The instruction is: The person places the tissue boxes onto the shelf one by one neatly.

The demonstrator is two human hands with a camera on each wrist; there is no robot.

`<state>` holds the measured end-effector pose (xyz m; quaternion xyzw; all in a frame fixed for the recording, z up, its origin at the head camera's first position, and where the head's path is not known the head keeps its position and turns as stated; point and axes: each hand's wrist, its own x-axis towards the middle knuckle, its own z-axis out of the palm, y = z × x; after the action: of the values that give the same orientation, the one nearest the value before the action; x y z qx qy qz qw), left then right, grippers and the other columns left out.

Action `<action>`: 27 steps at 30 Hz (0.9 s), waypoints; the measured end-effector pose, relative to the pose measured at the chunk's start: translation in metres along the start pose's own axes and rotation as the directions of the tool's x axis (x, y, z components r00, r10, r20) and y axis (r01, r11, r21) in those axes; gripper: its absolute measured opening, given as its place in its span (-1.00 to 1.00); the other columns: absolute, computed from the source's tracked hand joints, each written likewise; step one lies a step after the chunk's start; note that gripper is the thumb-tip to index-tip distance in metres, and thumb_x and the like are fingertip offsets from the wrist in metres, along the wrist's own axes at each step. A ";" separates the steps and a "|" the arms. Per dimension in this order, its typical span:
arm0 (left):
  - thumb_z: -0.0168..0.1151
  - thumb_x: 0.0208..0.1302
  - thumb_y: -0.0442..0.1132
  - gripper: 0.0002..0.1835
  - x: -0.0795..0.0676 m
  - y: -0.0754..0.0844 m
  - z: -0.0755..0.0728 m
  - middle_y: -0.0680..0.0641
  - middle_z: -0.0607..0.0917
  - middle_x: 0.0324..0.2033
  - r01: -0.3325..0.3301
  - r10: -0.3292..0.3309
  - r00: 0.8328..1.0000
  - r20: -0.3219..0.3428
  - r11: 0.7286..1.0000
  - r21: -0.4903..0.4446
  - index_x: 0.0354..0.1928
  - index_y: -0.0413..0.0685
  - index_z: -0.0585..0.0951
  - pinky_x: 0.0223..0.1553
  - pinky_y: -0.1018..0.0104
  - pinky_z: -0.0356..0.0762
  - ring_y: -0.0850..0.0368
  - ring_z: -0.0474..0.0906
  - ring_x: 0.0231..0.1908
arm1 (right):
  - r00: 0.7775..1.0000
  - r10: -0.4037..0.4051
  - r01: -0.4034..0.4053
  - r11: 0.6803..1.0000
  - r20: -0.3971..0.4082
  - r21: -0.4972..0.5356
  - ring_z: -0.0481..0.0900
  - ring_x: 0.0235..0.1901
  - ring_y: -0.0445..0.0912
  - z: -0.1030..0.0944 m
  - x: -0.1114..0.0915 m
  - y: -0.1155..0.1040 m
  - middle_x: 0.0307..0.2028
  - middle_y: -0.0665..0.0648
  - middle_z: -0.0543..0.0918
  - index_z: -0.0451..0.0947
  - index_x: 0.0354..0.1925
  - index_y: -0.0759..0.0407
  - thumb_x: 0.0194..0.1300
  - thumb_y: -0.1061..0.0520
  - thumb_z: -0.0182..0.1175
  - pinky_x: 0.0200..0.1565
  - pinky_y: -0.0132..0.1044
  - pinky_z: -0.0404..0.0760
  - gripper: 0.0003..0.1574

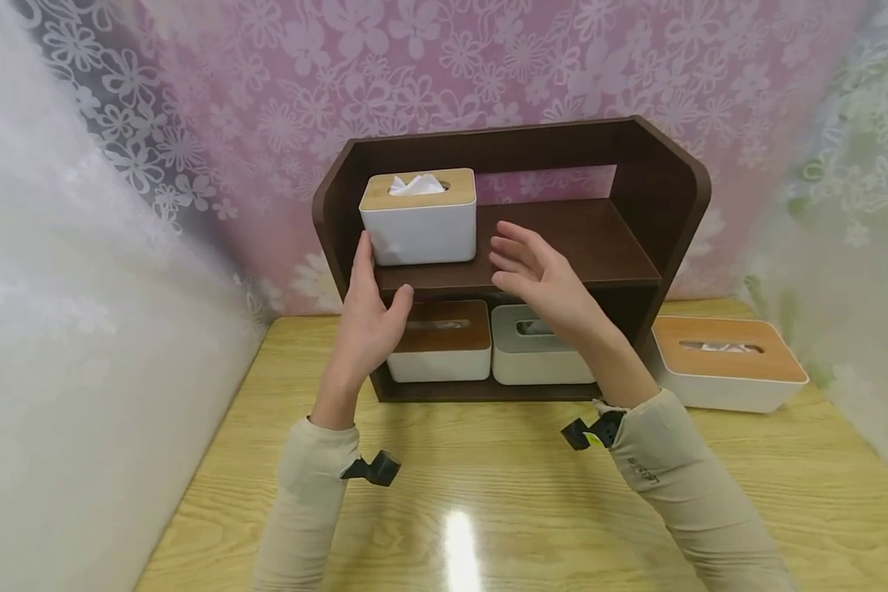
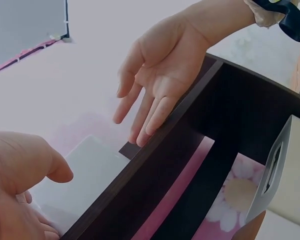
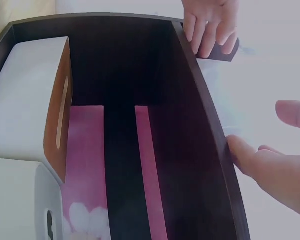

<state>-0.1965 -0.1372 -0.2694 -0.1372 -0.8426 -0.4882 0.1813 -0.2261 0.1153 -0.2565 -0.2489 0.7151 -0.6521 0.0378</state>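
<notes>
A white tissue box (image 1: 423,237) with a light wooden lid and a tissue poking out stands on the upper left of a dark brown shelf unit (image 1: 577,238). My left hand (image 1: 370,327) is at its lower left front corner, fingers straight and thumb spread in front of the shelf edge. To the box's right, my right hand (image 1: 546,278) hovers apart from it over the shelf, palm turned toward the box and fingers loosely bent, holding nothing. The left wrist view shows the white box (image 2: 85,182) beside my left hand (image 2: 20,172).
The lower shelf holds a brown-lidded tissue box (image 1: 438,367) and a grey-lidded one (image 1: 538,368). Another wooden-lidded tissue box (image 1: 733,390) sits on the wooden table (image 1: 414,526), right of the unit. Behind stands a pink floral backdrop (image 1: 474,74).
</notes>
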 end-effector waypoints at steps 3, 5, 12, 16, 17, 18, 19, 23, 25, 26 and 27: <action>0.05 0.44 -0.21 -0.12 -0.005 0.001 0.004 0.07 -0.18 0.57 -0.001 0.001 1.000 0.007 1.000 0.002 0.59 0.04 -0.26 0.48 0.06 -0.06 0.24 -0.23 0.52 | 1.000 -0.004 0.003 0.998 0.021 0.056 0.22 0.45 0.02 -0.005 -0.013 0.003 0.49 0.23 0.17 -0.03 0.56 0.07 0.48 0.18 0.10 0.39 -0.06 0.25 -0.16; 0.05 0.44 -0.22 -0.12 -0.009 0.002 0.006 0.07 -0.17 0.57 -0.003 0.003 1.000 0.013 1.000 0.002 0.59 0.04 -0.24 0.48 0.03 -0.05 0.22 -0.22 0.53 | 0.999 -0.010 0.006 0.993 0.035 0.116 0.20 0.46 0.06 -0.009 -0.022 0.006 0.49 0.27 0.15 -0.06 0.56 0.11 0.49 0.19 0.09 0.36 -0.14 0.30 -0.15; 0.05 0.46 -0.23 -0.12 -0.023 0.004 0.021 -0.03 -0.18 0.57 -0.032 0.027 0.997 0.077 0.997 0.073 0.59 -0.02 -0.26 0.48 0.01 -0.06 0.14 -0.25 0.54 | 0.998 -0.041 0.033 0.983 0.041 0.181 0.23 0.44 0.06 -0.021 -0.057 0.018 0.49 0.35 0.10 -0.12 0.57 0.19 0.51 0.25 0.03 0.25 -0.35 0.43 -0.16; 0.06 0.46 -0.25 -0.12 -0.033 0.004 0.032 -0.15 -0.21 0.57 -0.061 0.049 0.994 0.094 0.989 0.137 0.59 -0.04 -0.27 0.48 -0.06 -0.10 0.03 -0.31 0.55 | 0.998 -0.052 0.047 0.992 0.041 0.121 0.33 0.39 -0.02 -0.027 -0.081 0.031 0.47 0.30 0.18 -0.09 0.57 0.16 0.51 0.28 0.00 0.24 -0.34 0.45 -0.19; 0.06 0.46 -0.25 -0.12 -0.036 0.005 0.034 -0.17 -0.21 0.56 -0.063 0.050 0.994 0.096 0.988 0.141 0.59 -0.04 -0.26 0.48 -0.07 -0.10 0.01 -0.32 0.55 | 0.998 -0.054 0.050 0.993 0.039 0.110 0.34 0.38 -0.05 -0.029 -0.087 0.035 0.46 0.27 0.19 -0.08 0.57 0.14 0.52 0.29 -0.01 0.24 -0.33 0.45 -0.20; 0.06 0.46 -0.26 -0.12 -0.039 0.005 0.037 -0.19 -0.21 0.56 -0.069 0.055 0.994 0.097 0.987 0.143 0.59 -0.05 -0.25 0.48 -0.08 -0.09 0.00 -0.31 0.55 | 0.998 -0.059 0.055 0.993 0.035 0.106 0.36 0.37 -0.07 -0.030 -0.092 0.038 0.46 0.24 0.21 -0.08 0.57 0.13 0.52 0.30 -0.03 0.23 -0.33 0.45 -0.21; 0.07 0.45 -0.26 -0.12 -0.042 0.006 0.040 -0.20 -0.21 0.56 -0.073 0.059 0.993 0.100 0.987 0.141 0.59 -0.05 -0.25 0.47 -0.10 -0.08 -0.02 -0.30 0.55 | 0.998 -0.061 0.057 0.992 0.031 0.110 0.37 0.36 -0.09 -0.032 -0.096 0.041 0.45 0.21 0.22 -0.07 0.57 0.12 0.52 0.31 -0.04 0.23 -0.34 0.45 -0.22; 0.09 0.45 -0.25 -0.12 -0.052 0.004 0.054 -0.20 -0.20 0.56 -0.079 0.060 0.991 0.118 0.983 0.164 0.59 -0.07 -0.21 0.45 -0.11 0.01 -0.09 -0.23 0.54 | 0.996 -0.084 0.081 0.981 0.008 0.178 0.38 0.35 -0.12 -0.038 -0.111 0.051 0.43 0.16 0.27 -0.06 0.56 0.14 0.53 0.36 -0.10 0.23 -0.32 0.45 -0.25; 0.10 0.44 -0.25 -0.13 -0.056 0.001 0.060 -0.21 -0.20 0.56 -0.084 0.062 0.992 0.112 0.976 0.200 0.59 -0.09 -0.20 0.43 -0.12 0.06 -0.14 -0.19 0.53 | 0.995 -0.099 0.097 0.970 -0.002 0.222 0.39 0.35 -0.10 -0.041 -0.116 0.055 0.41 0.14 0.29 -0.06 0.55 0.17 0.53 0.38 -0.13 0.24 -0.31 0.45 -0.26; 0.10 0.44 -0.25 -0.13 -0.057 -0.001 0.063 -0.22 -0.19 0.56 -0.083 0.062 0.993 0.102 0.973 0.217 0.58 -0.10 -0.19 0.43 -0.12 0.07 -0.16 -0.17 0.53 | 0.994 -0.111 0.109 0.964 -0.005 0.241 0.39 0.35 -0.09 -0.043 -0.118 0.057 0.40 0.14 0.30 -0.07 0.55 0.19 0.53 0.40 -0.15 0.24 -0.29 0.45 -0.27; 0.09 0.45 -0.25 -0.14 -0.058 -0.003 0.066 -0.23 -0.18 0.55 -0.080 0.061 0.994 0.089 0.970 0.228 0.58 -0.10 -0.18 0.42 -0.12 0.09 -0.16 -0.16 0.53 | 0.993 -0.119 0.117 0.960 -0.007 0.254 0.39 0.35 -0.08 -0.045 -0.119 0.059 0.40 0.14 0.31 -0.07 0.55 0.21 0.53 0.41 -0.17 0.24 -0.29 0.45 -0.27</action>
<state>-0.1570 -0.0842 -0.3279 -0.1648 -0.8950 -0.3740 0.1788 -0.1573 0.2059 -0.3386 -0.2870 0.6095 -0.7383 0.0333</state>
